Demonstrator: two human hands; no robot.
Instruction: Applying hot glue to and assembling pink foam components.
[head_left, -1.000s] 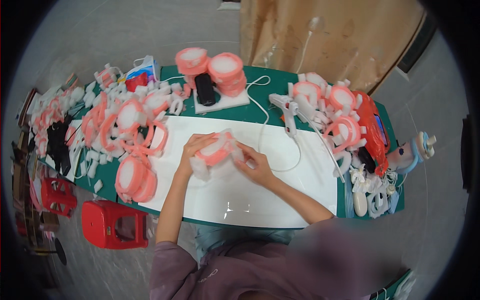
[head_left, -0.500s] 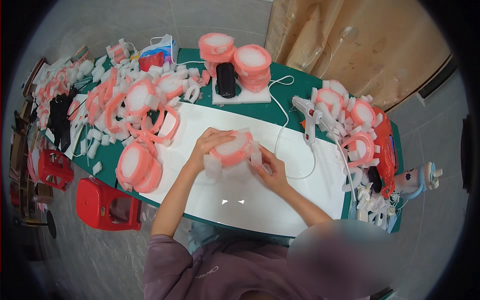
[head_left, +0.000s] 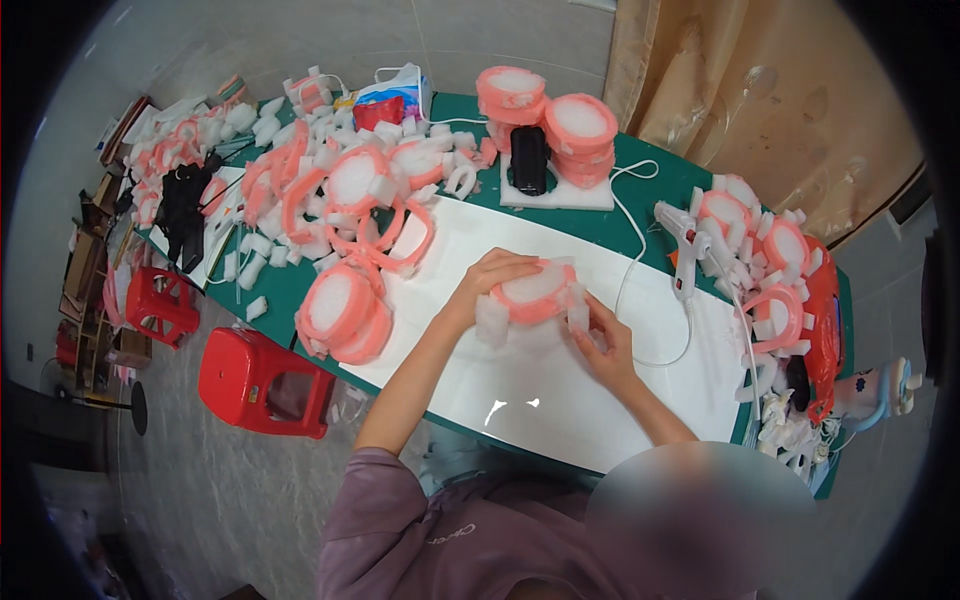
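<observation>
Above the white board (head_left: 520, 390), I hold a round foam piece (head_left: 530, 290) with a white middle and a pink rim. Small white foam blocks stick out from its rim. My left hand (head_left: 498, 278) is closed over its upper left edge, fingers lying along the top. At its right side, my right hand (head_left: 608, 348) pinches a white foam block (head_left: 577, 308) against the rim, thumb below and fingers behind. Whether that block is fixed to the rim, I cannot tell.
Pink and white foam rings (head_left: 350, 300) are heaped at left. Behind stand stacked foam discs (head_left: 580, 125) and a black case (head_left: 528, 160). At right lies a white glue gun (head_left: 685, 245) with its cord across the board. A red stool (head_left: 255, 375) stands left of the table.
The whole scene has shifted rightward in the picture as my head moved. Both hands keep their hold on the foam piece, with little other change.
</observation>
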